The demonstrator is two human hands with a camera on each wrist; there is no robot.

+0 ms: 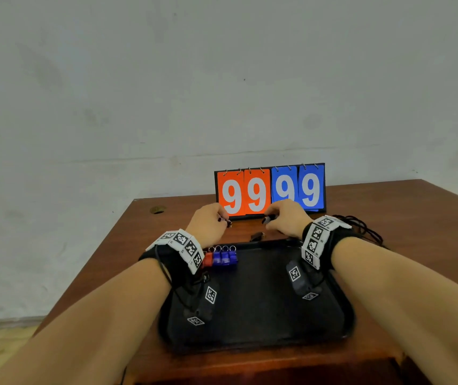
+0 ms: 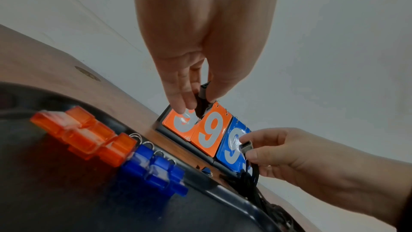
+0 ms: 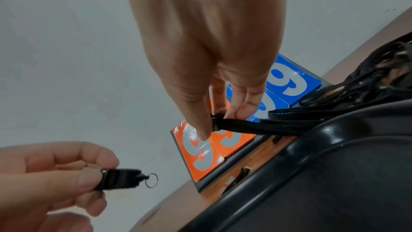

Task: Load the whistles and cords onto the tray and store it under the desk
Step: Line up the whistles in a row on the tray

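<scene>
With the left hand (image 3: pixel 55 170) pinching a black whistle (image 3: pixel 120 179) above the desk and the right hand (image 3: pixel 214 77) pinching a cord's end (image 3: pixel 245 126) (apparently its clasp), the trailing cord could snag the tray (image 1: pixel 344 307) rim, dragging the loaded whistles (image 1: pixel 221 258).

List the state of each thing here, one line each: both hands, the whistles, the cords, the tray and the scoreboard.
Left hand: pinches a black whistle.
Right hand: pinches a cord's clip end.
Coloured whistles: lined up on the tray.
Cords: heaped on the desk, off the tray.
Tray: on the desk.
Scoreboard: upright, showing all nines.
</scene>
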